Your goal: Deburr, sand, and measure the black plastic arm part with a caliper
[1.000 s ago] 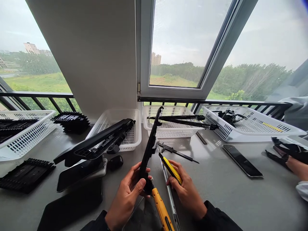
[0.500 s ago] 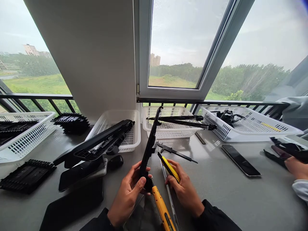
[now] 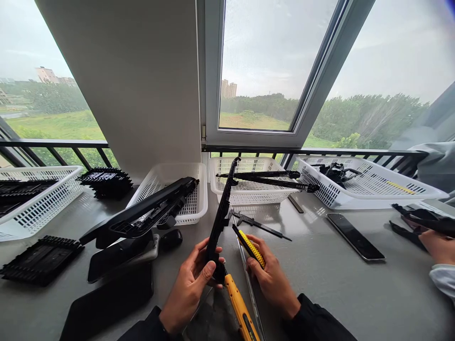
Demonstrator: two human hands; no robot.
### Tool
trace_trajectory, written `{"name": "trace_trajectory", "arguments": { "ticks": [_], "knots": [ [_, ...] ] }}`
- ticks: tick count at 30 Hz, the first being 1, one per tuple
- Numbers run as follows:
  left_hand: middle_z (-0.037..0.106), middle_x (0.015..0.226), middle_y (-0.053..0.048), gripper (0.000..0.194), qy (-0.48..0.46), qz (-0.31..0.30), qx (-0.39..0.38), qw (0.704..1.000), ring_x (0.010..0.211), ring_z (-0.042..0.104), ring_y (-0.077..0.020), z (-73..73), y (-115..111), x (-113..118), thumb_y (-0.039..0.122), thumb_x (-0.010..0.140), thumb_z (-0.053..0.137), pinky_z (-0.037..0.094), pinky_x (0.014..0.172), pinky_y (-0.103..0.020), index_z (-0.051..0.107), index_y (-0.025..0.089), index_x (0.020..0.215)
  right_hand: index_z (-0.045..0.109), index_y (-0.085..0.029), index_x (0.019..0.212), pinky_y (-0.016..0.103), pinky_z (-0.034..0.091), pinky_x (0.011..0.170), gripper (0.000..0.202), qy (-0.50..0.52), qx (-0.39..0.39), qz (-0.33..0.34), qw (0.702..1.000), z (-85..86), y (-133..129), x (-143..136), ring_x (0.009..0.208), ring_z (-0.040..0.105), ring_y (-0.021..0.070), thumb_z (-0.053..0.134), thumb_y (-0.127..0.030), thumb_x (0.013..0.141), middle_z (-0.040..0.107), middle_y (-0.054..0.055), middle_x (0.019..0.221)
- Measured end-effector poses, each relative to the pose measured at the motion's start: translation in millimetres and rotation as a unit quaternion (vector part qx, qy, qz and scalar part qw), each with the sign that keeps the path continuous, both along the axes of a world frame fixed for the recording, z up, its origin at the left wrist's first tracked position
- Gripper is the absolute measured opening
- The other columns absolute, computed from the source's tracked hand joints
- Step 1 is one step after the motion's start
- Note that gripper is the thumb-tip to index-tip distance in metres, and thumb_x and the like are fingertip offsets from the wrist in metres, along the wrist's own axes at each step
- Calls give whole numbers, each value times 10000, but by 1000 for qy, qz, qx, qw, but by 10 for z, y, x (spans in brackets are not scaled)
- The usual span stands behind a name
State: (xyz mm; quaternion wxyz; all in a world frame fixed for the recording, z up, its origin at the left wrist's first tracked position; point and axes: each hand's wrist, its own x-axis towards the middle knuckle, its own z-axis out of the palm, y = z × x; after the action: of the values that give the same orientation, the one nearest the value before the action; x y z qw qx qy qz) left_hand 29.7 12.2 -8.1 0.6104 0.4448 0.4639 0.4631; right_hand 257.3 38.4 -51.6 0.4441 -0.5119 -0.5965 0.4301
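Note:
My left hand [image 3: 190, 286] is closed around the lower end of a long, narrow black plastic part [image 3: 221, 215], which tilts up and away from me. Between the fingers of my right hand [image 3: 272, 279] is a yellow and black utility knife [image 3: 251, 248], its tip directed toward the plastic part but apart from it. Below the part's lower end lies a tool with a yellow-orange handle [image 3: 241, 310]; my left hand hides its front. A thin metal rod or ruler [image 3: 250, 284] runs beside it, partly behind my right hand. Just beyond lies a caliper [image 3: 263, 225].
White baskets line the back: one [image 3: 249, 195] carries long black strips [image 3: 280, 180], another [image 3: 373, 194] black parts. Large black housings [image 3: 138, 213], a mouse [image 3: 170, 239] and ribbed black panels [image 3: 40, 260] sit left. A phone [image 3: 355, 237] lies right, near another person's hand [image 3: 437, 246].
The other person's hand at the right edge has shifted slightly left, along with the black part it holds. My own hands, the plastic part and the knife have barely moved.

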Motion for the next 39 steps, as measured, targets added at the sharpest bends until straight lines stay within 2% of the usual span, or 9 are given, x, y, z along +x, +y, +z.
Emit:
{"name": "trace_trajectory", "arguments": {
  "ticks": [4, 10, 16, 24, 32, 36, 39],
  "knots": [
    [668, 1423, -191, 755, -3, 0, 1, 1000, 1236, 697, -380, 0, -4, -4, 645, 908, 748, 701, 728, -411, 497, 226, 1485, 617, -232, 1424, 350, 565, 729, 505, -9, 11, -9, 1000, -14, 19, 5, 886, 686, 255, 593, -338, 931, 725, 64, 1026],
    [673, 1424, -192, 737, -8, 2, 3, 1000, 1247, 696, -393, -36, -9, 3, 626, 909, 758, 705, 719, -414, 513, 228, 1479, 636, -239, 1413, 378, 598, 834, 481, -3, 30, -10, 999, -14, 35, 7, 1005, 706, 275, 609, -342, 944, 743, 94, 1195],
    [682, 1424, -185, 692, -18, 8, 7, 1000, 1238, 703, -405, -109, 5, -4, 597, 926, 751, 709, 698, -426, 536, 248, 1484, 625, -249, 1448, 361, 613, 759, 498, -5, 17, -7, 1000, -20, 41, 7, 932, 716, 260, 620, -350, 961, 756, 99, 1202],
    [670, 1427, -197, 742, -7, -1, 2, 1000, 1235, 697, -386, 23, -4, 8, 616, 915, 755, 706, 718, -411, 504, 217, 1487, 636, -263, 1437, 361, 623, 738, 497, 14, 13, -9, 1000, -28, 59, -10, 893, 723, 252, 640, -359, 950, 761, 99, 1245],
    [668, 1426, -185, 687, -13, -2, 13, 1000, 1237, 700, -385, -116, 14, -5, 586, 943, 734, 702, 690, -387, 504, 238, 1490, 618, -246, 1437, 341, 607, 706, 501, 16, 9, -13, 1000, -23, 40, -11, 917, 719, 251, 622, -331, 943, 751, 101, 1258],
    [668, 1425, -189, 718, -9, -3, 6, 1000, 1245, 694, -391, -58, 7, -10, 612, 921, 749, 700, 718, -410, 507, 233, 1481, 578, -222, 1465, 323, 578, 648, 529, 13, -10, 3, 1000, -13, 35, -8, 924, 716, 252, 586, -338, 949, 715, 124, 1335],
    [673, 1409, -192, 760, -9, 1, 3, 1000, 1246, 692, -397, -11, 2, -6, 640, 895, 764, 702, 724, -434, 508, 220, 1474, 596, -218, 1451, 329, 587, 668, 529, 19, -5, -4, 1000, -19, 38, -11, 924, 720, 257, 609, -351, 940, 729, 122, 1302]
  ]
}}
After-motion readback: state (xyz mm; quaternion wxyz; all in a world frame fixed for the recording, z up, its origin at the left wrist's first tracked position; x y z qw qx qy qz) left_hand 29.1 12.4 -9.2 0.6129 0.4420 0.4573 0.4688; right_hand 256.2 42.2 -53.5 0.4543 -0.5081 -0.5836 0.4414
